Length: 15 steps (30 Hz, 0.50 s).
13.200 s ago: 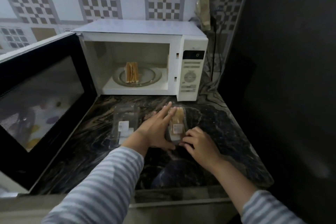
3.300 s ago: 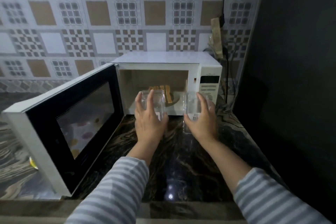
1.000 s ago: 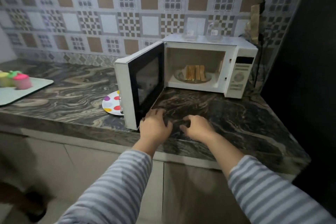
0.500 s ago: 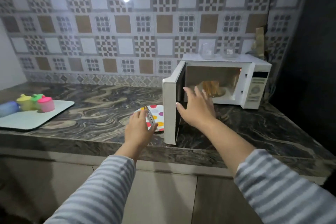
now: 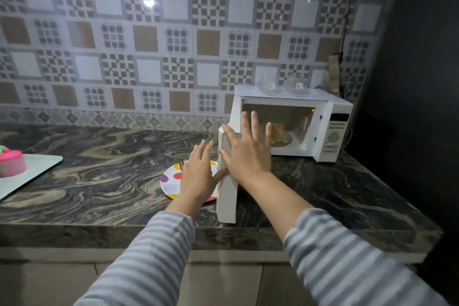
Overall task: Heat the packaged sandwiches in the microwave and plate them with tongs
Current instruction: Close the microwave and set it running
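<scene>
Your right hand [image 5: 244, 154] sat near the middle of the frame, fingers spread wide and flat, palm turned away from you, right up against the edge of the microwave door [image 5: 227, 181]. The thumb looked like it was touching the door's front edge low down, and nothing was gripped in it. Your left hand [image 5: 197, 176] was just beside it on the left, also flat and loose with the fingers together-ish, hovering over the polka dot plate [image 5: 170, 181], empty as far as I could see. Whether it touched the plate I can't tell.

The door stood swung out toward you, seen almost edge-on, so it split your two hands: left one on the outside, right one on the cavity side. Past your right fingertips, up and to the right, the microwave [image 5: 332, 131] was open and the sandwiches [image 5: 278, 131] stood upright on the glass turntable inside, well beyond your reach at that moment. Your right fingers partly covered them from this angle.

On top of the microwave sat two clear empty packages [image 5: 272, 85], side by side, kind of hard to make out against the tiles. There was something thin and metallic poking out at the plate's far rim by your left fingers, too hidden to call.

Far left edge of the frame: a pale tray [image 5: 37, 169] with a pink lidded cup [image 5: 11, 163] on it, all on the marbled counter [image 5: 106, 156].
</scene>
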Each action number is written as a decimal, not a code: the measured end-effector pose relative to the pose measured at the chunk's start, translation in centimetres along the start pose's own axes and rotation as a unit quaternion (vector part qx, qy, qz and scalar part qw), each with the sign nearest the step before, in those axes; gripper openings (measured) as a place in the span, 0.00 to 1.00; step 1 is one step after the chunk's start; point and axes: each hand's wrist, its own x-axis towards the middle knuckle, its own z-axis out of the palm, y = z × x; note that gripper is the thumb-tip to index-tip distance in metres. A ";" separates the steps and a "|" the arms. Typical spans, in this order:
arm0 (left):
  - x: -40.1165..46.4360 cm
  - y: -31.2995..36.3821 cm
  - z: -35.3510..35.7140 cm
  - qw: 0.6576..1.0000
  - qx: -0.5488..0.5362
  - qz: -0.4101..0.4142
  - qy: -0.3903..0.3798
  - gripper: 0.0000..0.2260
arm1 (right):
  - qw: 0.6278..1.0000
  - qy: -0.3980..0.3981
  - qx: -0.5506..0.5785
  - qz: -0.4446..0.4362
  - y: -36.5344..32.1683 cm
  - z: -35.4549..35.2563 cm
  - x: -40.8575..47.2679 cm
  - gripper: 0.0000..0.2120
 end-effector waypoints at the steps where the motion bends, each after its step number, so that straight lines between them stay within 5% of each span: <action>1: 0.1 0.3 0.4 1.000 -0.002 0.006 -0.001 0.36 | 1.000 0.009 0.001 0.001 0.5 0.0 -0.2 0.27; 15: 4.2 12.7 10.4 0.990 -0.029 0.132 -0.051 0.51 | 0.994 0.015 -0.058 0.088 16.9 0.7 -2.3 0.30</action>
